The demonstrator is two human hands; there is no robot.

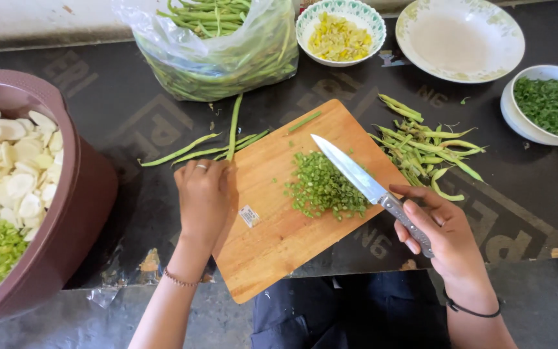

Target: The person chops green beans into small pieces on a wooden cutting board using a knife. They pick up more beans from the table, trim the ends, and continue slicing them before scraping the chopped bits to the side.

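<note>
Matt pale wood in the cutting board (279, 226). Bright polished metal along the knife (363, 181), textured metal at its handle. Clear, crinkled, glossy plastic bag (182, 45). Smooth brown plastic tub (79, 213). Glazed ceramic plate (511, 39).

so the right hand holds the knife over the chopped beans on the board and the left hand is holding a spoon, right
Not quite. In the head view the left hand holds no spoon; it rests on whole beans at the board's edge. The right hand does hold the knife over the chopped beans.
</note>
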